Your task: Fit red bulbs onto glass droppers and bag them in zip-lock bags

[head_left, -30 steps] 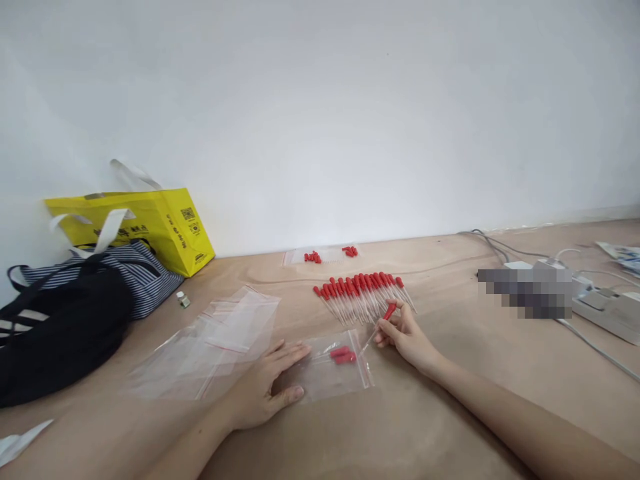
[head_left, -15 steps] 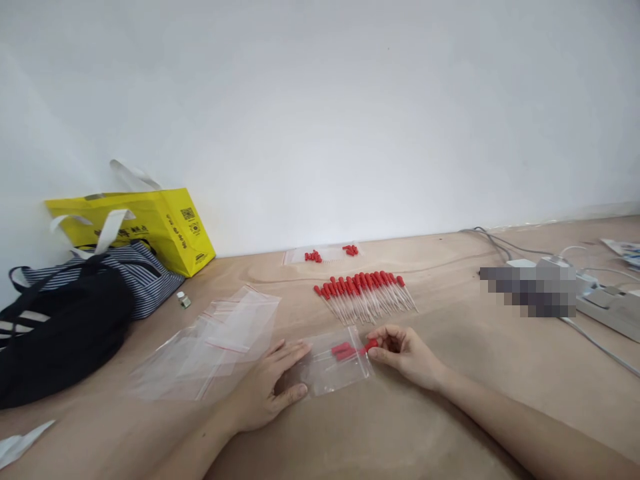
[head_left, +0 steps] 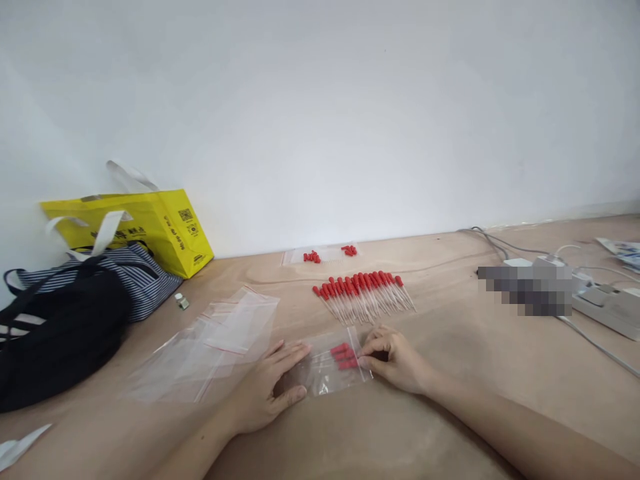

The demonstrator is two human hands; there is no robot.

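Bag (head_left: 325,381), left hand (head_left: 274,380) and right hand (head_left: 395,361) at opposite edges, pipettes (head_left: 361,283) beyond

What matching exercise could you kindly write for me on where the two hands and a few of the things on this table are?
1. Left hand
2. Right hand
3. Red-topped droppers
4. Yellow bag

A. Behind the striped bag
B. Fingers at the strip edge of the small clear bag
C. Laid out in a row beyond both hands
D. Spread at the small clear bag's opposite end

Pairs: 1-D, 2-B, 3-C, 4-A
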